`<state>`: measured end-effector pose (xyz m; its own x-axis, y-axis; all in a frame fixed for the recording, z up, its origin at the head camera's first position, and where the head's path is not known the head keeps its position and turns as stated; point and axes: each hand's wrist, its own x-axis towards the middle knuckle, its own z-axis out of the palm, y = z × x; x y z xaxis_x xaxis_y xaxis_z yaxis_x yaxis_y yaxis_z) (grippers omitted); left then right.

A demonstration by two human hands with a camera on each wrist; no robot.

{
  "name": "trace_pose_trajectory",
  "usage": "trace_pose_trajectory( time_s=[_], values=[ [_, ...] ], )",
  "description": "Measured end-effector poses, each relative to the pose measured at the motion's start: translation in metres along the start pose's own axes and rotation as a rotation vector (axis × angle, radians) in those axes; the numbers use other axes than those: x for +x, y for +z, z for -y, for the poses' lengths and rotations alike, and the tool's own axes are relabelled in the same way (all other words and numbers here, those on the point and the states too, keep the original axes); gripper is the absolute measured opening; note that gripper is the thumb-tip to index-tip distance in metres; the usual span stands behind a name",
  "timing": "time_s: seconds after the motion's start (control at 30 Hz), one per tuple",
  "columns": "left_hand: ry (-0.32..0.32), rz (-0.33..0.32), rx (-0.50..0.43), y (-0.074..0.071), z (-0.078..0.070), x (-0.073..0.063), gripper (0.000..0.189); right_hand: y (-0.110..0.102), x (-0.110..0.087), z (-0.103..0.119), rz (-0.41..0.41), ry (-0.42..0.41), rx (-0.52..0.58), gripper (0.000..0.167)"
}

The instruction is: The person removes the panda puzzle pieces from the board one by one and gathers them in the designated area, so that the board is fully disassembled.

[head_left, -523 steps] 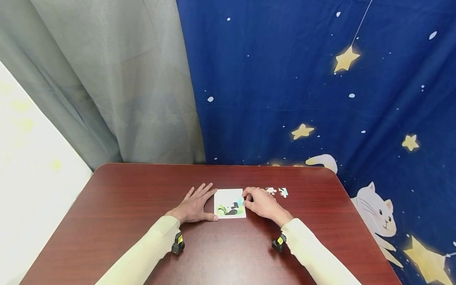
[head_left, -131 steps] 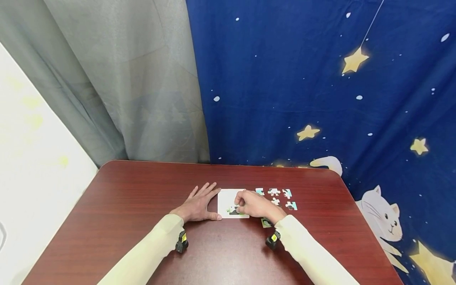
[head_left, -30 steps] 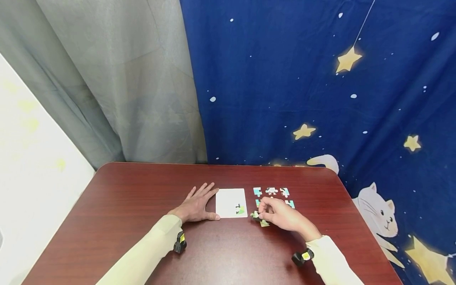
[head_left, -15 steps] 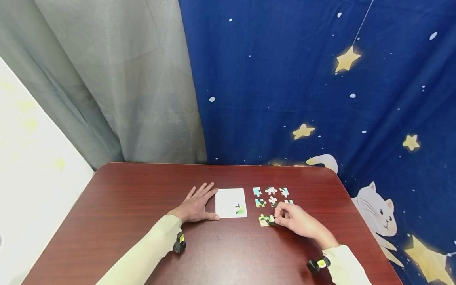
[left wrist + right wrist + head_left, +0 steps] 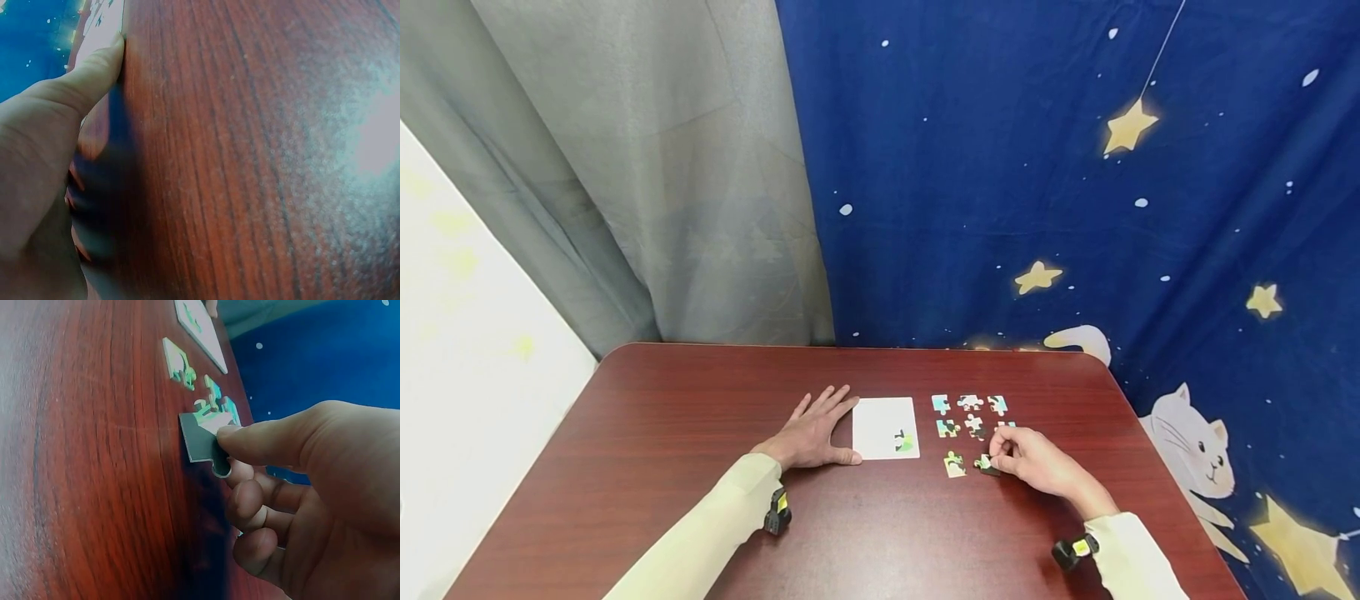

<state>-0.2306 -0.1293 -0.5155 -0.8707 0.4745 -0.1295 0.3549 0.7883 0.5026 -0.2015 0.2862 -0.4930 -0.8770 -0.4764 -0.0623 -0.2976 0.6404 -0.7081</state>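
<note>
A white square puzzle board (image 5: pixel 876 421) lies on the table, with one green-and-black puzzle piece (image 5: pixel 906 442) in its lower right corner. My left hand (image 5: pixel 808 435) rests spread on the table at the board's left side; its thumb (image 5: pixel 94 78) reaches the board's edge. To the right of the board, my right hand (image 5: pixel 1037 461) pinches a black, white and green puzzle piece (image 5: pixel 201 439) between thumb and fingers, low over the table. Just left of that piece lies a green-and-white piece (image 5: pixel 954 465) with a straight edge.
Several loose pieces form rows behind the held one: a top row around a white piece (image 5: pixel 970 402) and a middle row around another (image 5: pixel 975 426). My right fingers partly hide the rightmost middle piece. The table's far edge (image 5: pixel 880 347) meets the curtains.
Pieces that lay in the board earlier now lie in rows on its right. In the last second my right hand has carried its pinched piece rightward, past the green-and-white one. The left hand stays put.
</note>
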Motion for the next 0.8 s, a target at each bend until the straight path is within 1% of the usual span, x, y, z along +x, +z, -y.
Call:
trace_pose_trajectory(
  time_s=[0.17, 0.3, 0.47, 0.63, 0.8],
  values=[
    [0.020, -0.015, -0.024, 0.002, 0.002, 0.001, 0.106, 0.002, 0.004, -0.005, -0.028, 0.000, -0.020, 0.011],
    [0.006, -0.016, -0.018, 0.007, 0.009, 0.004, 0.107, 0.002, 0.006, -0.008, -0.027, 0.023, -0.032, 0.011],
    [-0.010, -0.011, -0.004, 0.010, 0.012, 0.007, 0.107, 0.003, 0.007, -0.008, -0.034, 0.042, -0.059, 0.011],
    [-0.009, -0.017, -0.009, 0.013, 0.015, 0.008, 0.108, 0.004, 0.008, -0.006, -0.046, 0.041, -0.077, 0.011],
    [-0.005, -0.022, -0.013, 0.013, 0.016, 0.008, 0.109, 0.005, 0.009, -0.006, -0.066, 0.055, -0.083, 0.007]
  ],
)
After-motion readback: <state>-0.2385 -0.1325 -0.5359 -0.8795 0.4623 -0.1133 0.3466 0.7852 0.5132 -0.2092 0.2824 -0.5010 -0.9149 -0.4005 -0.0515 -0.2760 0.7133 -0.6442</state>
